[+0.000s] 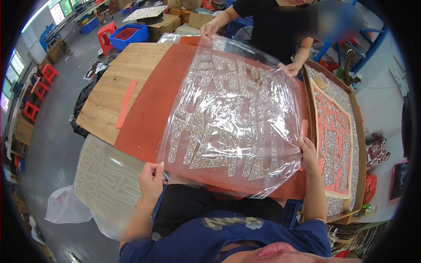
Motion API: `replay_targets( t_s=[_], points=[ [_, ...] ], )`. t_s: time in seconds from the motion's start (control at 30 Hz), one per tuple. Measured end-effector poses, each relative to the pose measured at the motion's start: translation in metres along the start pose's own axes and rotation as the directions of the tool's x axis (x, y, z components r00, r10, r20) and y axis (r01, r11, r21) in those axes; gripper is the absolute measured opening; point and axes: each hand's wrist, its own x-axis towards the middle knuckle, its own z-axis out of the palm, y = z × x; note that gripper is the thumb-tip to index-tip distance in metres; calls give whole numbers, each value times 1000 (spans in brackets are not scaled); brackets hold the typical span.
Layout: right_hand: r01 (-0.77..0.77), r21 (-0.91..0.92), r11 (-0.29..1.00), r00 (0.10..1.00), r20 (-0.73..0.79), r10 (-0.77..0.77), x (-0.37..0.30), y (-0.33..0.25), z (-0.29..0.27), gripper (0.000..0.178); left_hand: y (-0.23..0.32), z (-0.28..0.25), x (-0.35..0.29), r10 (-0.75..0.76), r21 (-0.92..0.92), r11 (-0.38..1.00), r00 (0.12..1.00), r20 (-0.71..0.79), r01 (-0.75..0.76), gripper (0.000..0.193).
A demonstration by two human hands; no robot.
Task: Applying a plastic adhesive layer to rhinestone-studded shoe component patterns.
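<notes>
A transparent plastic film [184, 98] is stretched over a red-brown mat [144, 101], bearing glittering silver stone shapes [210, 149]. My left hand [151, 177] pinches its near left corner between thumb and fingers. My right hand [308, 153] is closed on the film's right edge, bunching it into creases. A pink strip [304, 127] shows just above and below my right hand; whether I hold it too is hidden. Across the table a co-worker's hands grip the far corners of the film.
A tray of loose glittering stones [335, 206], with a pink cut-out stencil [322, 127] in it, stands to the right. Another pink strip [126, 104] lies on the wooden board [103, 96]. A translucent sheet with raised outlines [105, 175] is at the left.
</notes>
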Motion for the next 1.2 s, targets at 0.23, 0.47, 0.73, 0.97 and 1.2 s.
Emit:
replay_targets(
  t_s=[0.23,0.47,0.73,0.97,1.2],
  points=[
    [43,24,999,998,-50,-42,-28,8,4,15,0,-7,10,-101,-82,992,995,3,101,20],
    [92,2,996,990,-109,-91,-6,3,1,17,-4,3,6,-26,-71,997,998,54,30,22],
    [10,-8,1000,1000,-20,-10,-12,15,10,15,-18,-6,8,-134,-146,980,991,21,135,25],
    [36,115,993,999,-33,-32,-28,15,6,12,-11,-8,6,-100,-175,980,995,-23,94,27],
    [47,109,993,999,-2,-47,-22,14,8,16,0,-7,3,-111,-112,988,992,-58,104,27]
  ],
)
